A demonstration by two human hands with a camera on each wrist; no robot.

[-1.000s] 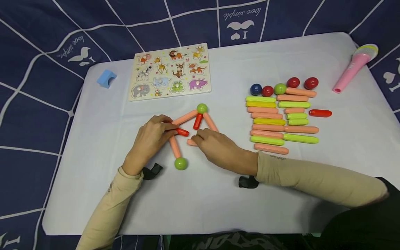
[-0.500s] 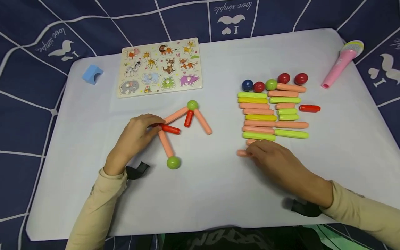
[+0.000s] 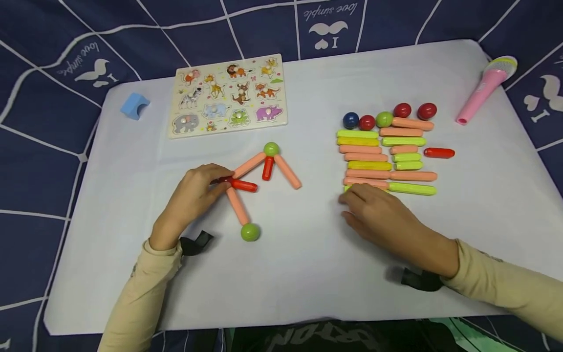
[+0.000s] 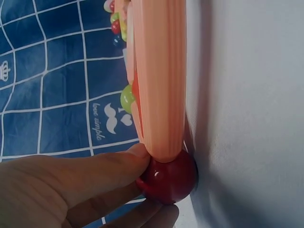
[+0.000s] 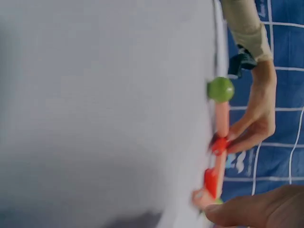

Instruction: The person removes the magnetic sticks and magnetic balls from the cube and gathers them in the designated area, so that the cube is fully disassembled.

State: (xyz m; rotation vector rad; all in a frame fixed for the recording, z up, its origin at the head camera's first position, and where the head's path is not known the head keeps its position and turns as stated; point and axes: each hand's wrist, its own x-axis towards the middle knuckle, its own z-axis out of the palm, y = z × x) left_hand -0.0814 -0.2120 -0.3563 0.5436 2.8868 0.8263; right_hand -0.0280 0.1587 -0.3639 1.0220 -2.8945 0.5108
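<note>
A dark blue cloth with white lines is lying under everything, and a white mat is covering its middle. I am leaning over the mat's near edge, both sleeves reaching in.

Toward the far left corner of the mat an animal puzzle board is lying flat, with a small blue block just off its left side. At the far right corner a pink toy microphone is lying tilted across the mat's edge.

Near the right side of the mat a stack of sticks, orange and green, is lying in two columns, with a row of balls along its far end and one red stick lying apart to the right.

In the middle of the mat I am working on a stick figure: orange sticks meeting at a green ball, another green ball at the near end of one stick.

My left hand is pinching the dark red ball at the joint where the orange sticks and a short red stick meet.

My right hand is resting palm down at the near end of the stack, fingers covering the nearest sticks; I cannot tell whether it is gripping any.
</note>
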